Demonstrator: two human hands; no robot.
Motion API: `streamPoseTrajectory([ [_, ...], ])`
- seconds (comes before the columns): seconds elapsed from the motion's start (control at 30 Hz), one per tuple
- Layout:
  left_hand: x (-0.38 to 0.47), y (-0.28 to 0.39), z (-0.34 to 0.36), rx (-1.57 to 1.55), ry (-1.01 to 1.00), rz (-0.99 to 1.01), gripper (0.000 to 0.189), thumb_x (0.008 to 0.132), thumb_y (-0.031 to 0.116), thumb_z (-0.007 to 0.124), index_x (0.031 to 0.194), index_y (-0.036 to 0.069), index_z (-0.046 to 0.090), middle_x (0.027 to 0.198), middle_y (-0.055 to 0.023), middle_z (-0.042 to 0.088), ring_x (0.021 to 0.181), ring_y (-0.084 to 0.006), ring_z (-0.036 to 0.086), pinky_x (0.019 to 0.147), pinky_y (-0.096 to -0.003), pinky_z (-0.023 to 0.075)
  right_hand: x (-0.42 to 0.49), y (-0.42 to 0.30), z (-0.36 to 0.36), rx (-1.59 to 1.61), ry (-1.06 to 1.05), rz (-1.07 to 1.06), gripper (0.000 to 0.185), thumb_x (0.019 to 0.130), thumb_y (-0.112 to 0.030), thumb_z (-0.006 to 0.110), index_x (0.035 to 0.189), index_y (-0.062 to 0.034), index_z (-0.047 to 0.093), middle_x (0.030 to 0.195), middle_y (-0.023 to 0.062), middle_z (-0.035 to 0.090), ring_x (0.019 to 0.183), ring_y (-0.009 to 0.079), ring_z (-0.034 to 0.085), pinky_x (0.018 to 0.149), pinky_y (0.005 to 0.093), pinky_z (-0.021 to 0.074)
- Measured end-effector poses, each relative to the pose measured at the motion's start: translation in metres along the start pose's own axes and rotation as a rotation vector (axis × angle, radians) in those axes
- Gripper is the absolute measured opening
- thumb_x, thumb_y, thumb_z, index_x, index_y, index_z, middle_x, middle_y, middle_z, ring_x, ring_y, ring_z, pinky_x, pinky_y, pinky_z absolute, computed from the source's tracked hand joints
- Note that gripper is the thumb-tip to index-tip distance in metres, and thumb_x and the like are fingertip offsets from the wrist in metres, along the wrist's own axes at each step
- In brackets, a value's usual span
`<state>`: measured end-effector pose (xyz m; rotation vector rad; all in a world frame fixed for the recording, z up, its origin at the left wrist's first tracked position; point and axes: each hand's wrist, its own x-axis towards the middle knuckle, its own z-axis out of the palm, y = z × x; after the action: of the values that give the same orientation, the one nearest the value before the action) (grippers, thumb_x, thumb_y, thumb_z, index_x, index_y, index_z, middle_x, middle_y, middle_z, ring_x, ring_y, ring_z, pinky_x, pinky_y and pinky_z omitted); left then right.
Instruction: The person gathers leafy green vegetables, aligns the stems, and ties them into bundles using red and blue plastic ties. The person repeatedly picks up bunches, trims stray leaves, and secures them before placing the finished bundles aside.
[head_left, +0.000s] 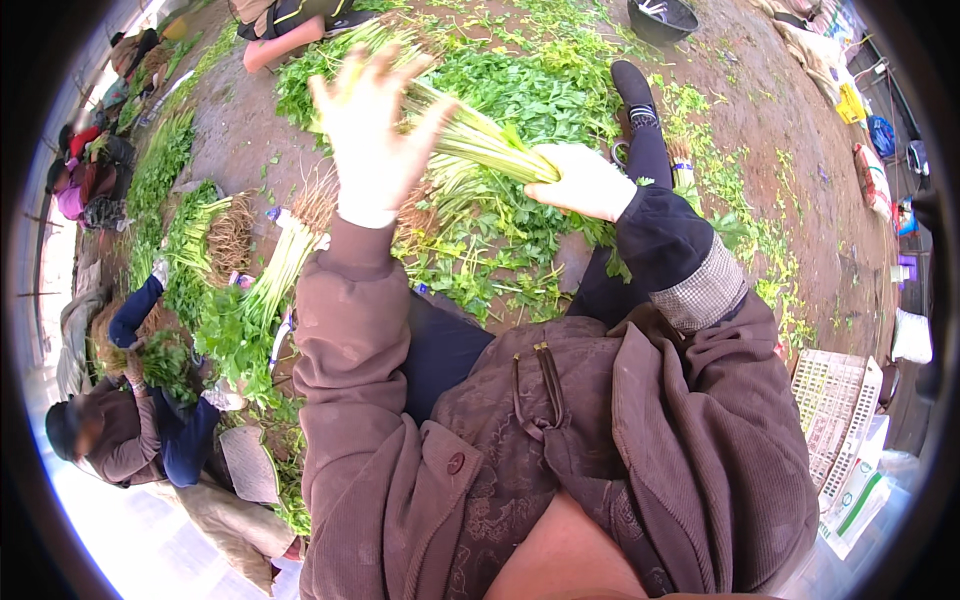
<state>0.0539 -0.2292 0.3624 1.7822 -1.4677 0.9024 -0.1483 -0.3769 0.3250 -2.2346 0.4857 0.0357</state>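
My right hand (585, 180) is closed around a bunch of celery stalks (480, 142), which slants up and to the left from the grip. Some green leaves hang below that hand. My left hand (375, 127) is raised with its fingers spread and holds nothing. It is blurred by motion and covers part of the bunch's far end, so I cannot tell whether the two touch. Beneath the bunch, a heap of leafy celery (525, 97) lies on the ground between my legs.
Left of my left forearm lies rooted celery (289, 251); another rooted bundle (229, 236) is beyond it. A co-worker (120, 435) sits at left, handling greens. A black bucket (664, 21) stands ahead. Beside my right leg is a bound bundle (682, 169); a plastic crate (832, 412) is at right.
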Motion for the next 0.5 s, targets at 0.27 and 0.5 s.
streamPoseTrajectory([
  [0.27, -0.004, 0.023, 0.009, -0.502, -0.035, -0.285, 0.01, 0.09, 0.021, 0.065, 0.086, 0.013, 0.069, 0.094, -0.0047, 0.069, 0.091, -0.0206, 0.066, 0.109, -0.0429, 0.0347, -0.001, 0.006, 0.007, -0.024, 0.004, -0.04, 0.034, 0.083, -0.032, 0.066, 0.102, -0.0054, 0.059, 0.071, 0.0092, 0.062, 0.061, 0.0217, 0.062, 0.06, 0.0362, 0.0489],
  [0.5, -0.006, -0.003, 0.009, -0.082, -0.033, -0.066, 0.021, 0.078, 0.026, 0.076, 0.092, 0.015, 0.066, 0.108, -0.0074, 0.066, 0.117, -0.0272, 0.055, 0.11, -0.0538, 0.0266, -0.006, 0.007, 0.008, 0.172, -0.032, 0.01, 0.031, 0.084, -0.025, 0.067, 0.104, -0.0034, 0.061, 0.071, 0.0072, 0.062, 0.056, 0.0159, 0.06, 0.056, 0.032, 0.0483],
])
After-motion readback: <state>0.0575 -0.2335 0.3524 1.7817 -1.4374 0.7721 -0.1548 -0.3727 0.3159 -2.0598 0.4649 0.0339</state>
